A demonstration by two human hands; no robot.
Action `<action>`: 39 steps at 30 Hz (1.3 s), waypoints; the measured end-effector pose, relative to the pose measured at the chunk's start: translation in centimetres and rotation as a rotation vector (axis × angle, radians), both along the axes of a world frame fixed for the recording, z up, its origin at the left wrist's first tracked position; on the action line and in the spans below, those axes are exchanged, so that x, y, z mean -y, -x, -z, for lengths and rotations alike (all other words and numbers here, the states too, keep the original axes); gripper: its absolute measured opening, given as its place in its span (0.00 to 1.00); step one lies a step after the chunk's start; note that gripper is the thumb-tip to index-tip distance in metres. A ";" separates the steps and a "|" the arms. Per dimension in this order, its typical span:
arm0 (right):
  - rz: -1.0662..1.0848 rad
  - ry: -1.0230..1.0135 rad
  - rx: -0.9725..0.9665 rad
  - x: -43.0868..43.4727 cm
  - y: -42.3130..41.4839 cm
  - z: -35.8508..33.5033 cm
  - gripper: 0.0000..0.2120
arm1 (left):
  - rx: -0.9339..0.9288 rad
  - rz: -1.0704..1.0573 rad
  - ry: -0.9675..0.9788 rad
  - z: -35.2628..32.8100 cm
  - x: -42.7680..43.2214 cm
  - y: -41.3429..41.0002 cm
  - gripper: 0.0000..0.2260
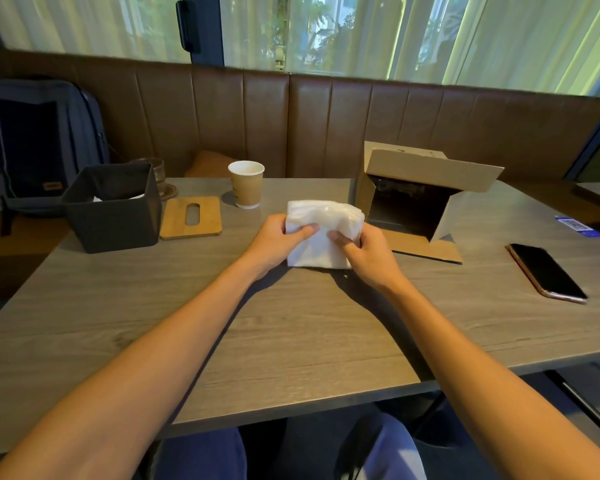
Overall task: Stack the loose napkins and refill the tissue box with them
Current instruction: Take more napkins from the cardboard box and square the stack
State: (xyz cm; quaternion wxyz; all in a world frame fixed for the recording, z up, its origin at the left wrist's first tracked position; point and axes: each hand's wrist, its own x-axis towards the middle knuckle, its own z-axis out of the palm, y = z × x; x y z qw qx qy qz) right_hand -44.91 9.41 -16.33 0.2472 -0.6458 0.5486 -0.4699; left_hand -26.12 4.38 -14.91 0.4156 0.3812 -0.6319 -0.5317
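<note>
White napkins (pixel 317 252), perhaps wrapped, between hands (pixel 274 242) (pixel 371 258)

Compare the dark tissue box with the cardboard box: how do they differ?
The tissue box is dark grey, the cardboard box tan. The tissue box stands upright, open on top; the cardboard box lies on its side, open at the front. Both sit open on the table.

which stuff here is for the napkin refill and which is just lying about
Job: napkin stack, gripped by left hand and right hand; dark tissue box; wooden lid.
Lying about: paper cup, phone, backpack; cardboard box, role unclear.
</note>
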 end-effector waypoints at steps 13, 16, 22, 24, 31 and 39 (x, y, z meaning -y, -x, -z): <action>-0.032 0.029 0.064 -0.2 0.3 -2.9 0.15 | 0.363 0.096 0.167 -1.7 1.0 -1.9 0.14; -0.061 0.013 -0.118 -0.1 0.2 -4.7 0.14 | 0.661 0.247 0.318 -4.1 1.5 -2.8 0.10; -0.056 -0.020 0.008 0.2 -0.8 -4.2 0.12 | 0.308 -0.026 0.290 -4.4 1.1 -2.8 0.11; -0.041 -0.032 0.128 0.2 -0.9 -2.8 0.12 | 0.067 -0.066 0.047 -2.9 0.7 -3.0 0.16; -0.070 -0.049 0.213 -0.2 -2.1 -0.2 0.16 | -0.215 -0.009 -0.140 0.9 -1.7 -1.4 0.13; 0.125 0.075 0.209 -0.5 -4.0 -0.2 0.07 | 0.071 -0.186 0.151 1.3 -1.1 0.9 0.17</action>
